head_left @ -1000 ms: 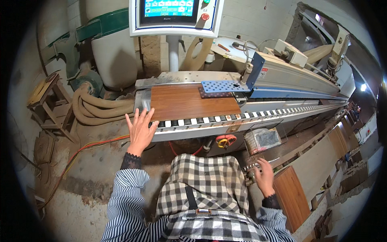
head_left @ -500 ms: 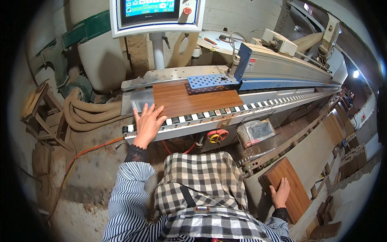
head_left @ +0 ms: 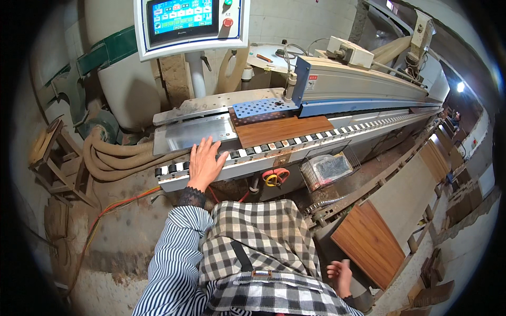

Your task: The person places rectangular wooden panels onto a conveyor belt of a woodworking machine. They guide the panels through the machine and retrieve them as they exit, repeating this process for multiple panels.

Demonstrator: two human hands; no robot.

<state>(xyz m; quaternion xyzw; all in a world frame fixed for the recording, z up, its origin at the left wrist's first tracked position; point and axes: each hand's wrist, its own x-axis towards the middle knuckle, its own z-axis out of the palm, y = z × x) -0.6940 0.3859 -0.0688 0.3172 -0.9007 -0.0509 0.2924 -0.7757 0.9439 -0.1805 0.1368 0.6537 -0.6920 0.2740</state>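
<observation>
A brown wood-grain board [head_left: 284,130] lies on the machine bed, its far edge under a blue perforated guard [head_left: 263,107]. My left hand [head_left: 205,164] is open, fingers spread over the roller track [head_left: 247,151], just left of the board's near end. I cannot tell whether the fingertips touch the metal plate [head_left: 197,135] beneath. Low on the right, my right hand [head_left: 340,276] hangs beside a stacked wood-grain board [head_left: 369,245]. Its fingers are loosely bent and apart, with nothing seen in them.
Above the machine stands a control panel [head_left: 190,23] with a lit screen and red button. Scissors [head_left: 274,179] hang below the track, beside a wire basket [head_left: 329,169]. Ribbed hoses [head_left: 113,160] and a wooden stool [head_left: 58,160] are at left. Orange cables [head_left: 124,196] cross the floor.
The board on the machine has slid right, baring more of the metal plate. My left hand has shifted slightly right. My right hand has come off the stacked board and moved toward me.
</observation>
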